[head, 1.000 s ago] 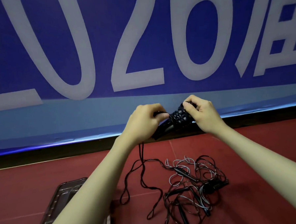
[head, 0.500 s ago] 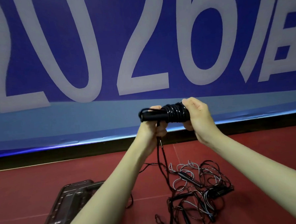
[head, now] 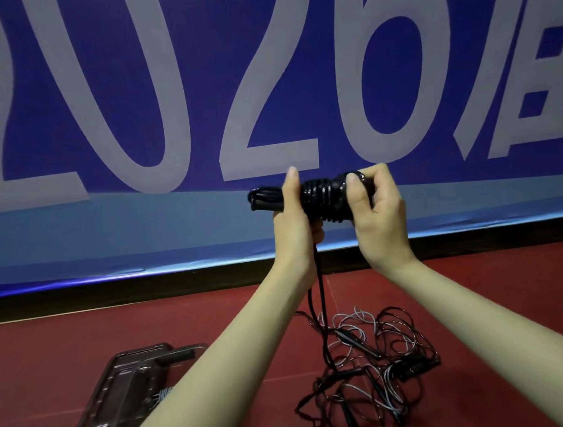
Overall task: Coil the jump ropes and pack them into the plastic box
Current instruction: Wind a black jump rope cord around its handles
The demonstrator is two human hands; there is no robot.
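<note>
Only the head view to go on. Both hands are up in front of the blue banner [head: 201, 87], working one black jump rope [head: 321, 196] that's mostly wound into a tight bundle around its handles. The left hand [head: 295, 225] is wrapped around the bundle's left end, thumb sticking up, and the right hand [head: 379, 214] is pinching the other end. A loose tail [head: 320, 293] of that rope hangs from the left hand toward 6 o'clock, down to the red floor [head: 53, 356], so I'd say this coil isn't quite finished.

At about 5 o'clock from the hands there's a tangled pile of ropes [head: 369, 365] on the floor, black and grey ones mixed, none coiled. The plastic box [head: 126, 394] sits on the floor at roughly 7 o'clock, partly behind the left forearm. Something grey shows inside, maybe a packed rope, can't tell. Most of the job looks left to do.
</note>
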